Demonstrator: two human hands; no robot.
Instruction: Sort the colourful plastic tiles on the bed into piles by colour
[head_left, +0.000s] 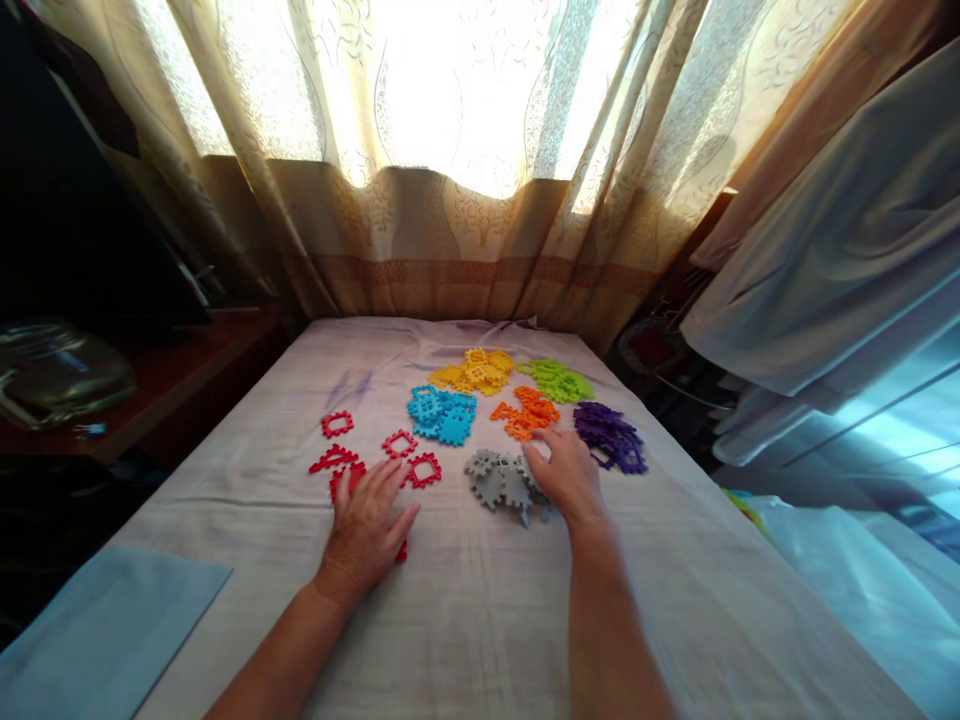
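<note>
My left hand (367, 520) lies with its fingers spread over several red toothed building pieces (424, 469), some flat and some square frames. Part of the red group is hidden under the palm. My right hand (562, 475) reaches to the right side of a heap of grey toothed pieces (499, 480); its fingertips are by the heap's edge, and I cannot tell whether they grip a piece. Behind the grey heap lie orange pieces (529, 412), with purple pieces (609, 438) to their right. Blue pieces (442, 415) sit between the red and orange groups.
Yellow pieces (476, 372) and green pieces (556, 380) lie farther back on the white cloth (480, 620). A light blue sheet (112, 630) covers the near left corner. Left stands a wooden cabinet (165, 370) with a glass dish (64, 370). Curtains (450, 230) hang behind.
</note>
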